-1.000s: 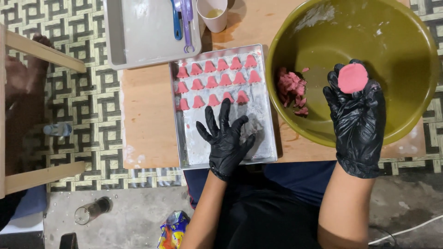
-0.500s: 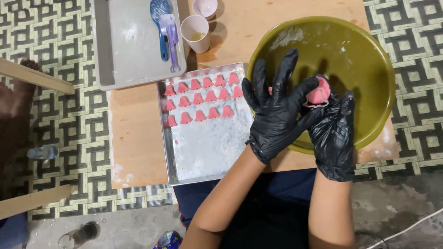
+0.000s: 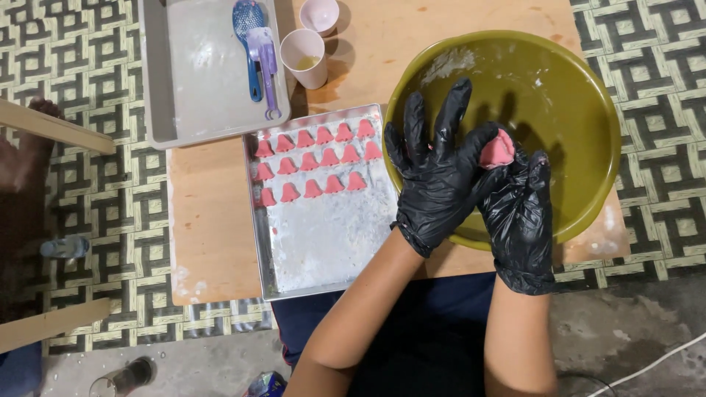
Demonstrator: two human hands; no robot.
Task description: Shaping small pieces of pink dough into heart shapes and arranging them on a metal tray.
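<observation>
Presently: pink dough lump [image 3: 497, 151] pinched between right hand [image 3: 518, 213] and left hand [image 3: 437, 173], both grasping it, above green bowl [image 3: 588, 110] at bench [image 3: 213, 242] right edge; metal tray [image 3: 323, 242] leftward.

Hidden and cut-off parts

The left hand [image 3: 434, 176] and right hand [image 3: 518, 206] cover most of the pink dough lump [image 3: 497, 150] and the olive bowl's [image 3: 573, 88] near rim; the small pink cup [image 3: 321, 13] at the tabletop's [image 3: 213, 235] far edge is cropped.
</observation>
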